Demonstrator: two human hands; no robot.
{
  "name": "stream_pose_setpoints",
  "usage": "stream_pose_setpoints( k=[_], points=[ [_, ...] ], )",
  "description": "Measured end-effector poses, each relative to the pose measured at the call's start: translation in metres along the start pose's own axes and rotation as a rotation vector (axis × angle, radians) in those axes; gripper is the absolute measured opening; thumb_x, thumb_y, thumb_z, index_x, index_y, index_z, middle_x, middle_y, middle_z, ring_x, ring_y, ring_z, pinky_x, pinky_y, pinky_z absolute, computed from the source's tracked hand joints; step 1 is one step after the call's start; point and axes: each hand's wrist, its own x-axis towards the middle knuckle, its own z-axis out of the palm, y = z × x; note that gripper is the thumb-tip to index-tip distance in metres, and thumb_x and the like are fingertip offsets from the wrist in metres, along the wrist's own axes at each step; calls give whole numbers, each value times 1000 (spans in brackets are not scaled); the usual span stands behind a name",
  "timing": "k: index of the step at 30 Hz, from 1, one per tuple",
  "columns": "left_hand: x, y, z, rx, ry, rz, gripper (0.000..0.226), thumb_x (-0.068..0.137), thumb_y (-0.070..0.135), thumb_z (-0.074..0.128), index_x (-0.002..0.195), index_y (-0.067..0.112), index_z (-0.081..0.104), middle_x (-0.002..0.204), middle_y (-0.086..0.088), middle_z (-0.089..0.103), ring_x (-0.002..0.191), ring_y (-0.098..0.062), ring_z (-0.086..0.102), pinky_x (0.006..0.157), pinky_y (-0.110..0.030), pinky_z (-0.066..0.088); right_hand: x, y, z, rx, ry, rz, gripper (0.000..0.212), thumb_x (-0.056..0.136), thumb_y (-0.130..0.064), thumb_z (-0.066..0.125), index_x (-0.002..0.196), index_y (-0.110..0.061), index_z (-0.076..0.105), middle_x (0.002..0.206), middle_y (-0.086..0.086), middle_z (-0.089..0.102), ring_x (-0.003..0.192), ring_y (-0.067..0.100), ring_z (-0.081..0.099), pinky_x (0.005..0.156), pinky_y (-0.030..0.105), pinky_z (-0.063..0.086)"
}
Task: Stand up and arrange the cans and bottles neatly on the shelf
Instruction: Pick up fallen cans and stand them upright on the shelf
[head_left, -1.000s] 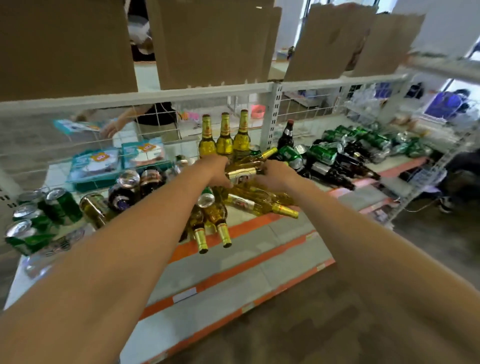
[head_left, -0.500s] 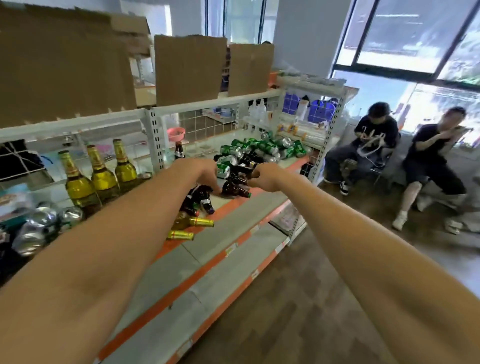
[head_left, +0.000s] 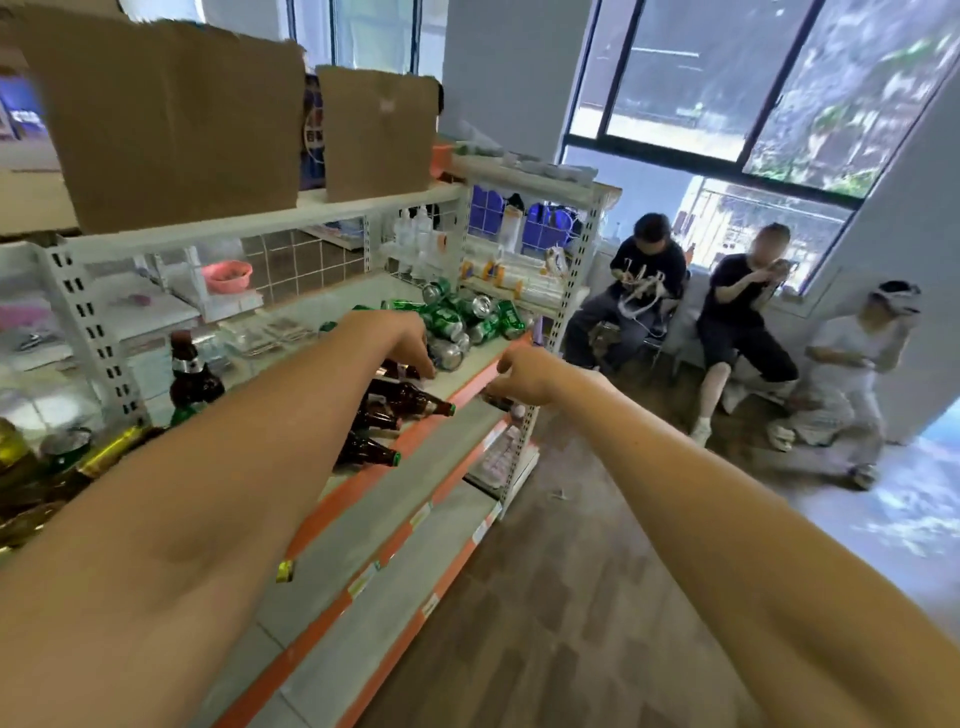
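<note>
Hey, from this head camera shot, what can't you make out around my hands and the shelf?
Head view: the back of the left hand covers most of its fingers; contact with the silver can is unclear.
Head view: right hand hides most of the dark object in its grip.
Head view: yellow bottles are blurred and cut by the left edge.

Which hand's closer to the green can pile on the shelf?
Left. The left hand is right against the near side of the green can pile; the right hand sits clear of it, at the shelf's orange front edge.
</note>
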Motion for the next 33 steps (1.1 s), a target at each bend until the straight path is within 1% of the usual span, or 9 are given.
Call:
stream_pose_setpoints(
  k=[5,10,14,19,21,25,29,31,33],
  points=[
    [96,3,-33,-54,12,60,59,82,50,73,126,13,63,126,-6,62,109,-27,61,98,-42,50,90,25,-24,10,41,65,55,95,-44,60,134,-6,56,139,12,56,124,31,53,103,41,44],
    [176,7,-42,-59,-18,61,58,81,49,75,125,13,63,124,-7,62,104,-27,62,96,-43,52,155,47,-22,53,27,85,55,95,-43,61,136,-8,53,135,11,57,122,29,54,100,38,45],
    [229,18,-44,-81,-33,93,56,80,47,76,124,14,64,122,-7,64,105,-27,62,96,-43,51,200,77,-23,53,0,105,56,96,-41,59,141,-9,50,142,12,53,128,30,51,105,39,42],
    [295,40,-36,-87,-55,85,68,79,49,76,134,15,57,136,-8,57,116,-29,58,100,-44,48,260,121,-24,63,-23,125,58,96,-43,59,142,-10,50,144,12,52,131,30,49,108,41,41],
    [322,52,-35,-97,-97,93,63,83,46,75,133,12,57,132,-8,59,114,-28,59,96,-39,48,285,142,-25,45,-24,106,54,96,-42,58,139,-9,54,139,12,56,126,30,53,104,40,44],
    [374,78,-41,-103,-119,85,60,80,46,77,127,12,61,123,-7,64,102,-26,63,95,-42,51,332,189,-37,33,-36,79,40,95,-41,58,113,-5,66,108,9,64,95,25,58,79,33,45],
    [421,106,-52,-122,-102,42,55,81,40,77,127,13,61,128,-9,62,106,-29,61,96,-45,51,377,234,-50,32,-70,59,37,95,-42,59,106,-7,67,100,6,62,98,27,60,82,35,47],
    [442,117,-55,-139,-77,40,58,82,39,76,131,14,59,132,-9,59,111,-30,60,98,-45,49,398,250,-52,15,-69,45,30,96,-41,57,95,-12,64,92,2,58,96,27,58,77,33,43],
    [462,127,-54,-144,-70,36,60,82,40,75,134,17,57,134,-9,58,113,-31,58,99,-46,49,415,262,-53,23,-76,34,32,97,-41,57,103,-10,65,100,2,60,100,27,58,80,32,43]
  ],
)
